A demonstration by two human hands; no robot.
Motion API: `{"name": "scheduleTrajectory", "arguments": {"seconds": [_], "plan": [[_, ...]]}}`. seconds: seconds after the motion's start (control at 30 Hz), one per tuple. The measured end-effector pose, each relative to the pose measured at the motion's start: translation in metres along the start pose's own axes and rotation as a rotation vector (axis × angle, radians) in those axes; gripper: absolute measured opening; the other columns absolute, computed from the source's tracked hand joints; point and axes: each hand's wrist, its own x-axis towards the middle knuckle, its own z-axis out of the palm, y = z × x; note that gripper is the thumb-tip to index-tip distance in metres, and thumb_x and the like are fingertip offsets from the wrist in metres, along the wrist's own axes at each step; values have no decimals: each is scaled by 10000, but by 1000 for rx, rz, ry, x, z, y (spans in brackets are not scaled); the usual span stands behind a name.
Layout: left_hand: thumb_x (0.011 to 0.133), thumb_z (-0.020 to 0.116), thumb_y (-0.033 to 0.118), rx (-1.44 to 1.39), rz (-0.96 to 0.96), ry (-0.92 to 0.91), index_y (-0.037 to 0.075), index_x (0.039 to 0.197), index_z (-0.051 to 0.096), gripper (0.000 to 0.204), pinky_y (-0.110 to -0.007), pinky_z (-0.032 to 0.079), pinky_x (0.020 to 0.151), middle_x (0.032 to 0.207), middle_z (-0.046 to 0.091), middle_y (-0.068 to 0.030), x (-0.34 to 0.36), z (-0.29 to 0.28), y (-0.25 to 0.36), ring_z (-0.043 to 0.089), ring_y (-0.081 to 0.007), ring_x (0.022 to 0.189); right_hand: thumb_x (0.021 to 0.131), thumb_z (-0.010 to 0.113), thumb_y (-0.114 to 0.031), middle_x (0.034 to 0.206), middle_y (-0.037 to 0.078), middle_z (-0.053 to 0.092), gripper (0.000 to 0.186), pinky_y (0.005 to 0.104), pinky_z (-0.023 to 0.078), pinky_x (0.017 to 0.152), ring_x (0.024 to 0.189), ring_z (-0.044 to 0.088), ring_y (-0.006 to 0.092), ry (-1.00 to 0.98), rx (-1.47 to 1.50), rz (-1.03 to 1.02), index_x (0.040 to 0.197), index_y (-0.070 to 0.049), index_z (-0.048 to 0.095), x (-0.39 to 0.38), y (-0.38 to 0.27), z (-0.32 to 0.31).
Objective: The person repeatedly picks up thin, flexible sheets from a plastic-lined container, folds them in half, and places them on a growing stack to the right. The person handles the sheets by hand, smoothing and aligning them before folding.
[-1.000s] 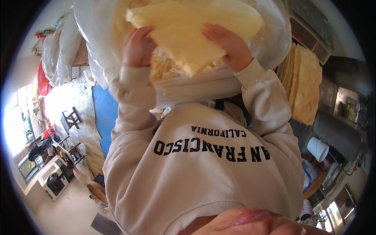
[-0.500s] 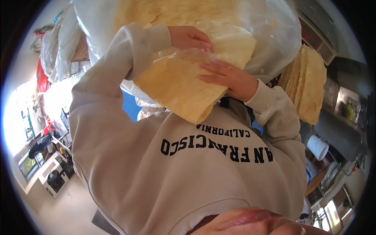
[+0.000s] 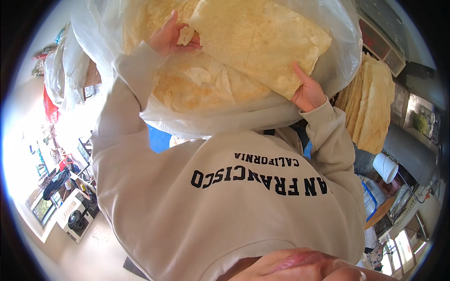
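Holds the hands well apart above the open bag point(image 3: 201, 121), with both arms bent at the elbow and pale sleeves reaching to the wrists. Turns the left hand point(image 3: 169, 37) roughly palm up at the upper left, with the thumb raised clear and the fingers stretched toward the left end of the sheet point(image 3: 262, 44). Has a small ragged flake point(image 3: 186, 35) across those fingers; cannot tell whether torn off or joined to the sheet. Clamps the near right corner of the sheet in the right hand point(image 3: 310, 96), with the thumb on top and the other fingers mostly hidden beneath.

Spans the sheet slantwise over the bag, from beside the left fingers down to the right hand. Looks thin, broad and fairly flat, pale yellow-tan, with faint darker mottling and a slightly chipped, uneven edge at the right. Partly covers the lower sheets point(image 3: 211, 86), lying inside the bag on the side nearer the sweatshirt point(image 3: 225, 210). Shows a more golden tone on these, with cracks and loose, peeling pieces. Also includes a stack point(image 3: 368, 103) of similar layered sheets, just beside the bag at the right.
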Motion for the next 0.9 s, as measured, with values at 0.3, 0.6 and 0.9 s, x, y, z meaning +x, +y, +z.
{"name": "scheduleTrajectory", "arguments": {"seconds": [0.3, 0.6, 0.9], "plan": [[976, 535, 463, 1492, 1038, 368, 105, 1533, 309, 699, -451, 228, 1194, 1582, 305, -122, -7, 98, -66, 246, -316, 1475, 1050, 483, -249, 1443, 110, 503, 441, 445, 436, 1104, 1312, 513, 275, 31, -53, 6, 1433, -42, 414, 1, -1, 16], [1042, 469, 268, -844, 248, 279, -36, 1394, 440, 466, -399, 349, 1143, 1458, 463, -149, -88, 162, -81, 451, -268, 1344, 1054, 466, -250, 1472, 128, 466, 486, 452, 440, 1106, 1347, 477, 280, 69, -35, -123, 1471, -30, 348, -9, 15, 45], [1049, 471, 341, -1038, 246, -203, 37, 1427, 393, 491, -457, 362, 1134, 1437, 490, -131, -42, 203, -95, 467, -288, 1333, 1011, 562, -303, 1357, 113, 558, 514, 398, 498, 1002, 1229, 565, 241, 197, -613, -131, 1418, -23, 420, -29, 28, 58]]}}
